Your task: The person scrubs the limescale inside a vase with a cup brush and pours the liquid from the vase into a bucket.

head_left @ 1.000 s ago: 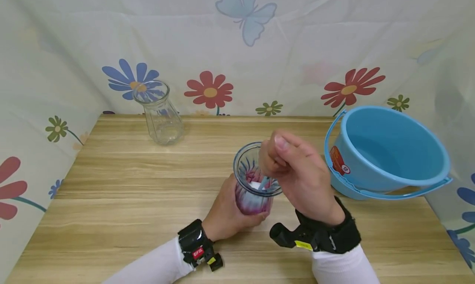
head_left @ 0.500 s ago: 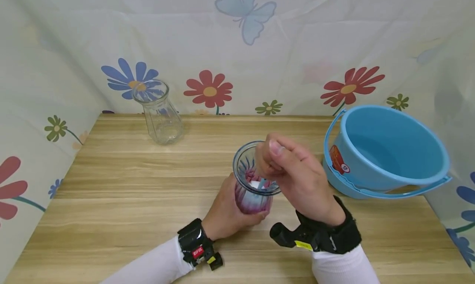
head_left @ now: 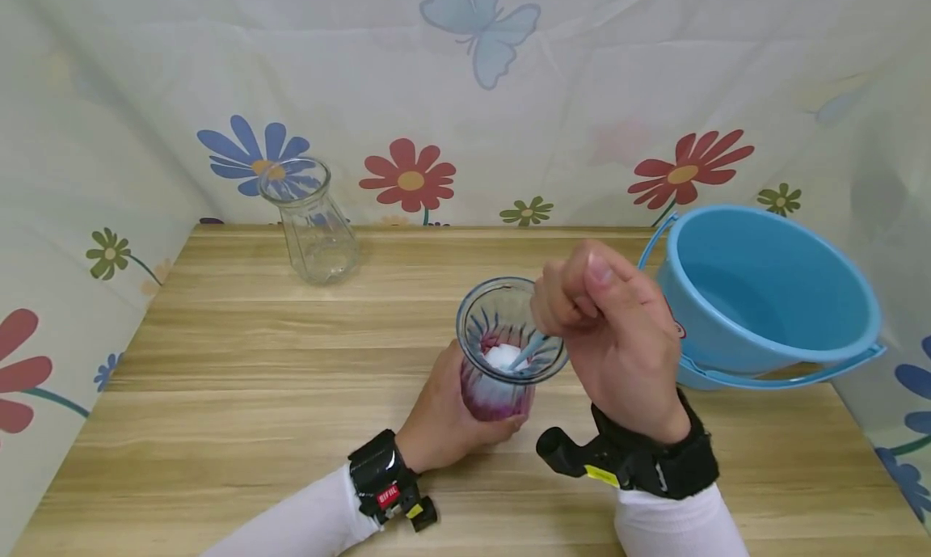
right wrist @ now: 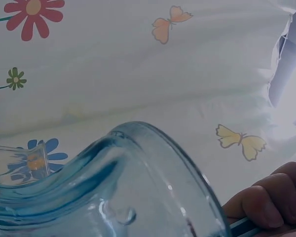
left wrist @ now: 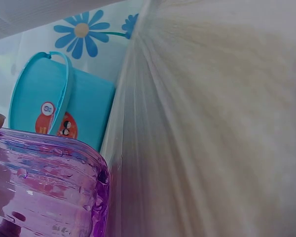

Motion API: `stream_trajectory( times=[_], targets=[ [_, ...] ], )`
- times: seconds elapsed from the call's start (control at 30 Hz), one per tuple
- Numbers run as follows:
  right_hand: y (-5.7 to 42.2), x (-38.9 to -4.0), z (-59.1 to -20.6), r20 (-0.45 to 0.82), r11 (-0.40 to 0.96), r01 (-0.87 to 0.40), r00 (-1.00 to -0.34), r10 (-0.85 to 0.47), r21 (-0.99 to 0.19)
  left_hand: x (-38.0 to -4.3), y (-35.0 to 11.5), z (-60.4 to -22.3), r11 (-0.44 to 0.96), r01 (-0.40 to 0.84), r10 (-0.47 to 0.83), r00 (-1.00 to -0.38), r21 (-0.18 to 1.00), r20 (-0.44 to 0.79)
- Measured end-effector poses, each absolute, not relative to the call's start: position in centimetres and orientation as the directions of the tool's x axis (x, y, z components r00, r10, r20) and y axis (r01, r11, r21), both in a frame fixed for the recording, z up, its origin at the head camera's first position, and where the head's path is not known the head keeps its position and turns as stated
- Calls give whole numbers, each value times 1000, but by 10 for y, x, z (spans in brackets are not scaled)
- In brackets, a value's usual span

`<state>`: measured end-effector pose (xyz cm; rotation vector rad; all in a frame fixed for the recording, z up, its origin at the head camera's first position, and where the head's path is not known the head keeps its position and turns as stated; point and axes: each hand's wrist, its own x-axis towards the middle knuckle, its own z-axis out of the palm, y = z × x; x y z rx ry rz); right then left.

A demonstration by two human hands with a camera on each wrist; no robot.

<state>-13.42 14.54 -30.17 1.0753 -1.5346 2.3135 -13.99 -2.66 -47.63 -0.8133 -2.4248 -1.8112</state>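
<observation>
My left hand [head_left: 447,419] grips the lower body of a ribbed glass vase [head_left: 494,399], tinted blue at its flared rim and purple at its base. In the left wrist view, the purple base [left wrist: 49,187] fills the lower left corner. Above the rim's right side, my right hand [head_left: 614,331] curls round the blue handle of a bottle brush [head_left: 532,347]. Its rounded white head is inside the vase. In the right wrist view, curled fingers [right wrist: 266,202] hold the dark-looking handle [right wrist: 244,227] beside the rim. The handle's top is hidden by the hand.
A clear glass vase [head_left: 320,238] stands upright at the back left of the wooden table [head_left: 218,363]. At the right is a light blue bucket [head_left: 764,298], its handle folded down toward the front. A flower-patterned cloth [head_left: 582,96] surrounds the table.
My right hand first dips slightly left, then rises and shifts right, drawing the brush handle with it. More of the white head shows now. The left hand and tinted vase stay in place.
</observation>
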Motion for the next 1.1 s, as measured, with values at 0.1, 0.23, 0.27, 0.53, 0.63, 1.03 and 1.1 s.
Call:
stream_trajectory(
  times=[0.1,0.23,0.27,0.53,0.63,1.03,1.1],
  targets=[
    [145,-135,-302,648,-457,-505,-724,-237,-732,-140,-26,-476,193,405,396,-865,894,306],
    [144,-135,-302,656,-463,-513,-719,-229,-723,-140,-26,-477,193,409,396,-864,892,311],
    [144,-135,-302,658,-461,-516,-718,-226,-722,-140,-26,-477,192,413,396,-863,890,314],
    [140,-133,-301,633,-381,-527,-734,-247,-760,-138,-27,-468,195,408,398,-864,892,308],
    [138,-132,-301,596,-316,-514,-751,-285,-798,-142,-27,-481,199,425,398,-858,883,324],
    [135,-128,-300,510,-124,-508,-758,-406,-853,-141,-26,-480,198,407,400,-864,892,305],
    [136,-127,-299,492,-85,-507,-761,-423,-858,-141,-25,-479,202,422,396,-860,884,321]
  ],
)
